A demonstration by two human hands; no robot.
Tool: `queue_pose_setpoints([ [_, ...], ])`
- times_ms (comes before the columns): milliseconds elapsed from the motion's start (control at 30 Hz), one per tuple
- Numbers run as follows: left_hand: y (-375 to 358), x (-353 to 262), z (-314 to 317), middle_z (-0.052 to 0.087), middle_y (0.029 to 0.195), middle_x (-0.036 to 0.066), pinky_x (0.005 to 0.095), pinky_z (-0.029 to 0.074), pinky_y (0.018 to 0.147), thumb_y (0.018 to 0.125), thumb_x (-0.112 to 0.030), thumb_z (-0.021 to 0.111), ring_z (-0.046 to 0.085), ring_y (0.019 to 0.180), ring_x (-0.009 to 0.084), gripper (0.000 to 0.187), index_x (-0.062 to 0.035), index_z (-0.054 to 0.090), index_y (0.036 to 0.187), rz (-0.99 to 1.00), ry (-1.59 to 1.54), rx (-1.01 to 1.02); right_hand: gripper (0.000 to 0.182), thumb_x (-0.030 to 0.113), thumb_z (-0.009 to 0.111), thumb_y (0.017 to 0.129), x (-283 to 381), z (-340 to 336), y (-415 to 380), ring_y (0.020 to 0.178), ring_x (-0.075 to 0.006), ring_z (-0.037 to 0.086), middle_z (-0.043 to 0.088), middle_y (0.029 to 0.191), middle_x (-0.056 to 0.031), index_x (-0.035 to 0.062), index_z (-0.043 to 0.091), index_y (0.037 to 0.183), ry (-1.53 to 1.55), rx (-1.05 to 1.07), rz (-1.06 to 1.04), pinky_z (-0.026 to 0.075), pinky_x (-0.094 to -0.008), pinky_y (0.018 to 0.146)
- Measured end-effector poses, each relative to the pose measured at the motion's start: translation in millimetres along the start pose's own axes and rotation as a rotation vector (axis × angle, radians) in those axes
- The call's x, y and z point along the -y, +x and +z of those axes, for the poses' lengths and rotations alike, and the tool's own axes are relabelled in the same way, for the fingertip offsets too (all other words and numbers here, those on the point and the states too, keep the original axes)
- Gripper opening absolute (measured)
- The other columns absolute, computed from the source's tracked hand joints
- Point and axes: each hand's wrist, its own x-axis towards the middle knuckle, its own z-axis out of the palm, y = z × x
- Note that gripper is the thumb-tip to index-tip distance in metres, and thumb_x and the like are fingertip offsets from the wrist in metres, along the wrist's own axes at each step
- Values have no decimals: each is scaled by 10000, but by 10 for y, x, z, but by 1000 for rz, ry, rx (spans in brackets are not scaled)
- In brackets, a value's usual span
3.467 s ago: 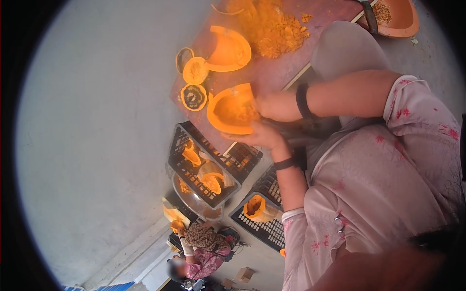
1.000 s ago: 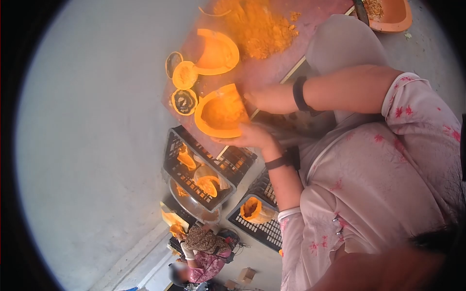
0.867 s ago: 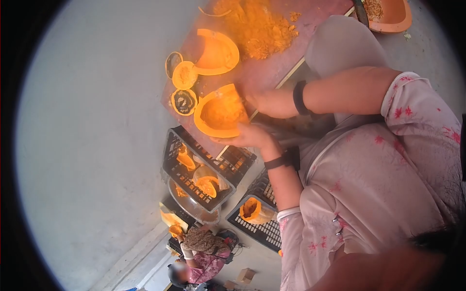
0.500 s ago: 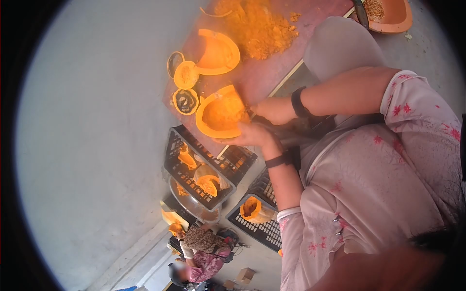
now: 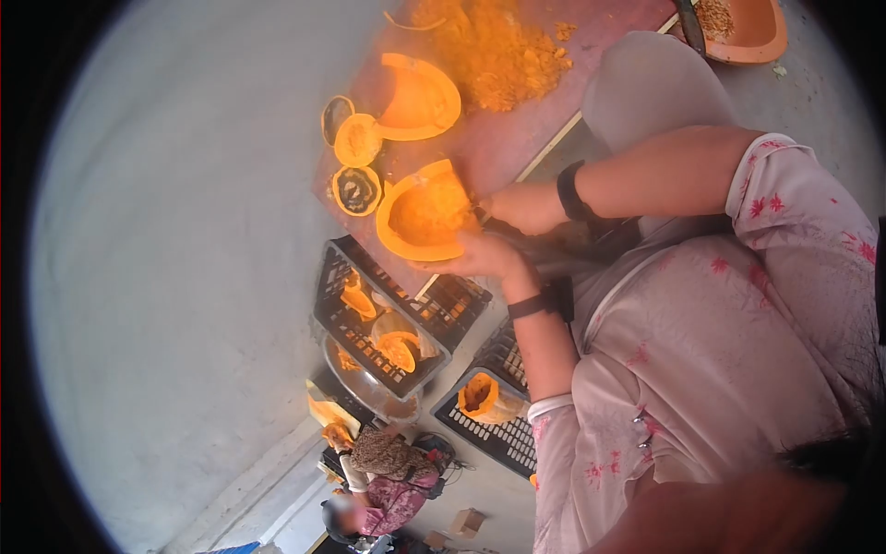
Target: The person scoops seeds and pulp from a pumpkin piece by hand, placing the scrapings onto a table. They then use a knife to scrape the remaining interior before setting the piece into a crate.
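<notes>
My left hand (image 5: 480, 257) is curled under and around the near side of a hollowed pumpkin piece (image 5: 395, 226), steadying it over the red board's edge. My right hand (image 5: 528, 207) is closed at the pumpkin's near rim. A sliver of a small hand tool (image 5: 484, 214) shows at its fingers; the rest is hidden. The orange inner wall of the piece faces up. Beyond it on the red board (image 5: 503, 152) lie another cut pumpkin piece (image 5: 448, 102), a round orange slice (image 5: 358, 140) and a pumpkin end with a dark centre (image 5: 356, 191).
A heap of orange pumpkin pulp (image 5: 508, 65) covers the board's far part. Black crates (image 5: 337, 309) with pumpkin pieces stand beside the board, near a metal basin (image 5: 334, 355). An orange tub (image 5: 771, 37) holds seeds. Another person (image 5: 397, 499) sits working lower down, beside a wall.
The whole view has shifted slightly to the right. My hands keep their hold on the pumpkin piece, with hardly any visible movement between them.
</notes>
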Motion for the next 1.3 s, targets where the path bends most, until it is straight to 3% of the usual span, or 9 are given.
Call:
queue_pose_setpoints([
  [200, 12, 5, -45, 373, 1411, 229, 428, 344, 1071, 806, 27, 510, 434, 1262, 331, 705, 16, 209, 1443, -22, -57, 28, 282, 55, 509, 824, 236, -342, 122, 888, -389, 647, 645, 883, -285, -121, 571, 1036, 206, -152, 93, 516, -436, 740],
  [267, 18, 13, -41, 366, 1413, 235, 435, 356, 1063, 827, -3, 539, 437, 1260, 337, 704, 8, 201, 1445, -4, -32, 52, 309, 95, 488, 850, 5, -65, 330, 882, -386, 650, 646, 883, -288, -129, 557, 1053, 149, -279, -43, 517, -439, 741],
  [367, 63, 178, -90, 351, 1418, 250, 449, 373, 1053, 871, -63, 593, 434, 1262, 351, 706, -3, 191, 1447, 48, 2, 98, 473, 329, 243, 1015, 277, -75, 146, 1034, -357, 584, 624, 1138, -212, 22, 496, 1271, 80, -71, 124, 431, -385, 935],
  [667, 50, 168, -127, 335, 1431, 254, 442, 346, 1074, 857, -47, 581, 413, 1287, 355, 706, 23, 199, 1446, 56, -6, 79, 447, 289, 256, 1015, 191, -128, 286, 1161, -330, 523, 554, 1257, -221, 12, 458, 1303, 252, 25, 71, 382, -380, 1010],
  [800, 36, 134, -123, 316, 1445, 257, 444, 343, 1076, 843, -52, 576, 406, 1292, 356, 734, 20, 180, 1456, 49, 50, 74, 368, 197, 401, 927, 114, -62, 329, 977, -369, 615, 622, 1047, -259, -80, 526, 1134, 92, -213, 19, 479, -417, 847],
  [867, 35, 104, -97, 332, 1433, 238, 439, 336, 1082, 825, -25, 551, 410, 1287, 341, 728, 13, 185, 1453, 19, 9, 71, 447, 296, 266, 1015, 215, -48, 258, 1125, -352, 541, 567, 1234, -227, -1, 472, 1278, 100, -47, 144, 403, -387, 984],
  [1033, 26, 78, -59, 372, 1404, 197, 430, 327, 1089, 801, 42, 491, 428, 1266, 308, 710, -15, 199, 1446, 15, -52, 79, 455, 303, 266, 1010, 123, 136, 293, 1051, -368, 586, 619, 1146, -226, -10, 535, 1202, 164, -63, 24, 431, -420, 938],
  [1167, 18, 166, -87, 363, 1408, 195, 430, 359, 1070, 805, 50, 469, 440, 1254, 315, 697, -28, 204, 1445, -34, -47, 50, 451, 290, 281, 1002, 398, -152, 111, 1012, -342, 607, 636, 1112, -216, -15, 566, 1171, 131, 137, 55, 448, -407, 911],
  [1300, -2, 154, -162, 315, 1444, 229, 424, 381, 1056, 818, 20, 495, 446, 1250, 338, 738, -3, 145, 1468, -221, -242, 40, 305, 144, 435, 881, 397, -227, 14, 875, -357, 645, 662, 938, -234, -45, 641, 1003, 155, 52, 27, 509, -402, 756],
])
